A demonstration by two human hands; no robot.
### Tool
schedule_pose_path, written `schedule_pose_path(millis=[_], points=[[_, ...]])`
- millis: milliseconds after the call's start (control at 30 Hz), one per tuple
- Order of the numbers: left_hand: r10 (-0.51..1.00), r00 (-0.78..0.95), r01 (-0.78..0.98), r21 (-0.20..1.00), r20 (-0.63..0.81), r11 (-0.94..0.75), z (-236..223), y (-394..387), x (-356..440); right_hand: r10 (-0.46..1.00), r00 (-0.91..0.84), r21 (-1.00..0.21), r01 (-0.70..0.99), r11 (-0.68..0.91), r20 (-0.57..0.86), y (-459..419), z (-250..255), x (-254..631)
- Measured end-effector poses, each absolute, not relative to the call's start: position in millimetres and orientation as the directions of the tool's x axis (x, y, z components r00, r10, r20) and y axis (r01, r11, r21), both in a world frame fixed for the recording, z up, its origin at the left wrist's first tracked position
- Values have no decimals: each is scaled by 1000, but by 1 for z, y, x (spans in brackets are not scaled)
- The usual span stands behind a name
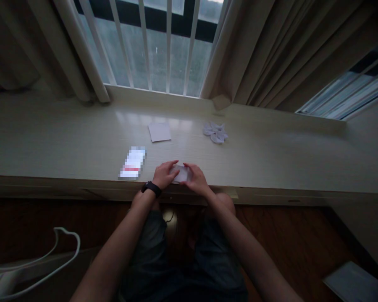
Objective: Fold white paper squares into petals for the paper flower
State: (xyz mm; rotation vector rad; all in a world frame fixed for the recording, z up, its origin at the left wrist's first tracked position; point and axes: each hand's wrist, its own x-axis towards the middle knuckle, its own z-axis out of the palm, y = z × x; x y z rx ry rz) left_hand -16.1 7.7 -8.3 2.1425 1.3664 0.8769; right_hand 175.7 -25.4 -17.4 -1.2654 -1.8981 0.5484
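A small white piece of paper (182, 174), seemingly folded, lies at the front edge of the pale ledge, between my two hands. My left hand (164, 174), with a black band on its wrist, grips the paper's left side, its thumb across the surface. On the opposite side my right hand (196, 178) holds the paper's right edge between thumb and curled fingers. Beyond them sits a flat stack of square white paper (159, 131). To its right is a loose cluster of folded white paper pieces (215, 132).
A lit phone (132, 162), blurred out, lies left of my hands on the ledge (277, 155). Behind are a barred window (157, 54) and beige curtains (258, 54). A white curved frame (77, 247) stands at lower left. A pale flat object (357, 281) is at lower right.
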Motion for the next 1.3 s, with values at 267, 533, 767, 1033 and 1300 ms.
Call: schedule_pose_path(millis=[267,533,767,1033,1300], points=[[985,93,321,932,146,-168,-6,12,2,983,-10,-982,50,183,182,-12,-14,179],[967,192,-177,963,-169,203,19,5,22,984,-94,-973,-192,130,150,-13,-10,176],[999,46,422,906,6,-25,19,11,22,987,-94,-986,-116,120,131,-10,-12,177],[994,48,438,893,98,-109,-1,21,11,999,24,-999,-21,-42,-43,-4,-22,185],[966,255,416,896,49,-155,-9,36,-3,998,-26,-937,345,55,49,-3,-11,193]])
